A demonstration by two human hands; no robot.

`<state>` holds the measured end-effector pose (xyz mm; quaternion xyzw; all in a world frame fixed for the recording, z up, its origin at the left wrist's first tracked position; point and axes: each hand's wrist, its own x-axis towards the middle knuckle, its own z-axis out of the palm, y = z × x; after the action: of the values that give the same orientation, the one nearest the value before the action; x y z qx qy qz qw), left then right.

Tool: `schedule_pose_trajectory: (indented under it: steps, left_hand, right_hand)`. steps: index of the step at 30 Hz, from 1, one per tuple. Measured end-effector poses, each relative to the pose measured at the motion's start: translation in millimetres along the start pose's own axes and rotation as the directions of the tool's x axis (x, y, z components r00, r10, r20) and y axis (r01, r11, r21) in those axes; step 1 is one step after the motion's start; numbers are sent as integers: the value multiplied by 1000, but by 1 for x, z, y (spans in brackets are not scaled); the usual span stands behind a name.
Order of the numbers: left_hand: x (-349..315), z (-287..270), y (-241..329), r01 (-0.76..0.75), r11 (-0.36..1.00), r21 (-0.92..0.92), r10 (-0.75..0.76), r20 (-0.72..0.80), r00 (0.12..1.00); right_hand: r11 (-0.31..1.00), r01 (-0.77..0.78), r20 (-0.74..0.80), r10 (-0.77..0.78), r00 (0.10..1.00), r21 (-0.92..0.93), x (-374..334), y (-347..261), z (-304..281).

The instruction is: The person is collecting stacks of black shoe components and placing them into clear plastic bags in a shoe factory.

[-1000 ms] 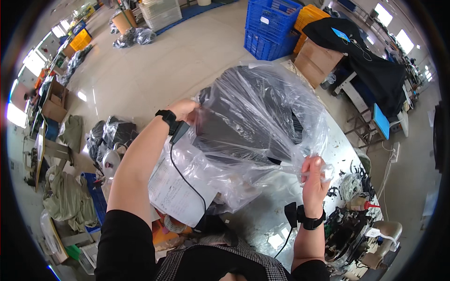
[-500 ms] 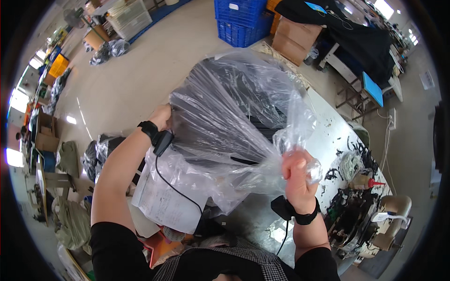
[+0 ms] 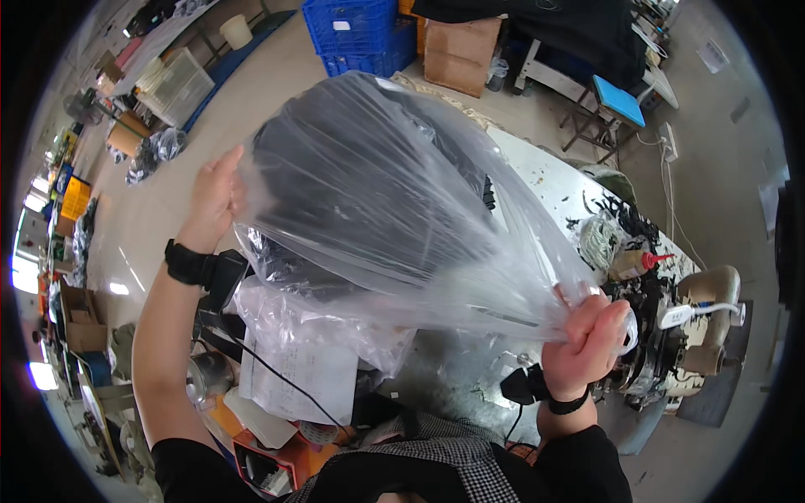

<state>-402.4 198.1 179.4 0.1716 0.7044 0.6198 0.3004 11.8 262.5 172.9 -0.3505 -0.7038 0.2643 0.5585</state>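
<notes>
A large clear plastic bag (image 3: 402,201) with black, fabric-like contents spreads over the white table (image 3: 537,168). My right hand (image 3: 584,344) is closed in a fist round the bag's gathered end and pulls the film taut toward the near right. At the bag's far left edge, my left hand (image 3: 220,197) has its fingers bent against the plastic, gripping it. What exactly the black contents are cannot be made out through the film. Both wrists wear black straps with small boxes and cables.
A sewing machine (image 3: 708,327) stands at the right, beside a red-tipped bottle (image 3: 641,264), a coil of pale cord (image 3: 599,239) and black scraps. White paper (image 3: 302,386) lies under the bag's near left. Beyond are blue crates (image 3: 352,33), a cardboard box (image 3: 459,54) and a blue-topped stool (image 3: 618,101).
My right hand has moved right and toward me, stretching the bag. My left hand has shifted left and slightly away from me. The whole view has turned a little to the right.
</notes>
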Motion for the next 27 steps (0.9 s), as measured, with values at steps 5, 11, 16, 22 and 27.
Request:
schedule_pose_trajectory:
  steps: [5,11,16,22,27]
  left_hand:
    - [-70,46,59,-99,993,-61,108,170,980]
    - [-180,125,94,-316,947,-52,265,679,685]
    - [-259,202,30,-329,829,-451,512,850,124]
    - [-288,216,-42,-386,885,-260,309,949,68]
    - [-301,209,-49,-372,908,-192,201,980,-15]
  right_hand:
    - [786,-504,75,514,855,358,-45,18,-45]
    - [611,-721,397,603,692,327,-108,53,-82]
    - [852,-524,287,504,814,-8,-118,45,-105]
    - [767,-619,287,562,776,169,-104,7,-116]
    - [707,-701,266,660,702,96,-122,12,-131]
